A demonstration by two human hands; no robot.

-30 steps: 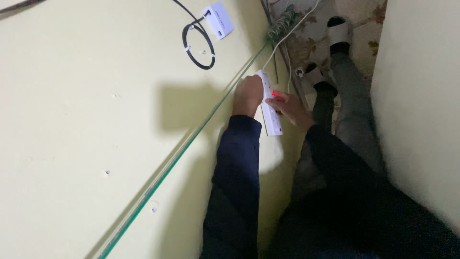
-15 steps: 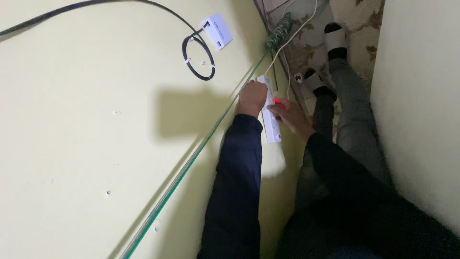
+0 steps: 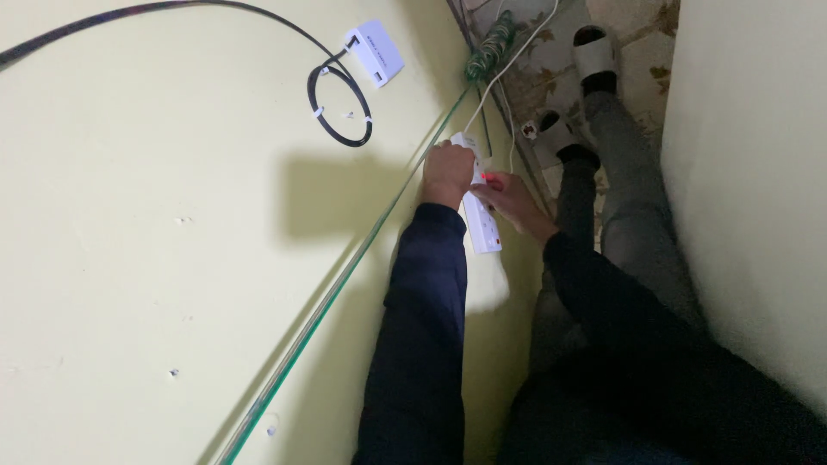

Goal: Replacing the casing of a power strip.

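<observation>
A white power strip [image 3: 481, 222] lies against the pale yellow wall [image 3: 172, 232], with a small red light glowing near its upper part. My left hand [image 3: 447, 172] grips the strip's upper end and presses it to the wall. My right hand [image 3: 510, 199] rests on the strip's right side by the red light, fingers touching it. Both arms wear dark sleeves. A white cord [image 3: 508, 65] runs from the strip's top toward the floor.
A thin green wire [image 3: 345, 275] runs diagonally along the wall. A white box [image 3: 375, 53] with a looped black cable [image 3: 340, 108] is fixed higher up. My legs in grey trousers and white slippers [image 3: 596, 53] stand on a patterned floor; a second wall [image 3: 749, 172] closes the right.
The view has shifted slightly, so hands and strip sit a little higher in the frame. Both hands stay on the power strip in the same grip.
</observation>
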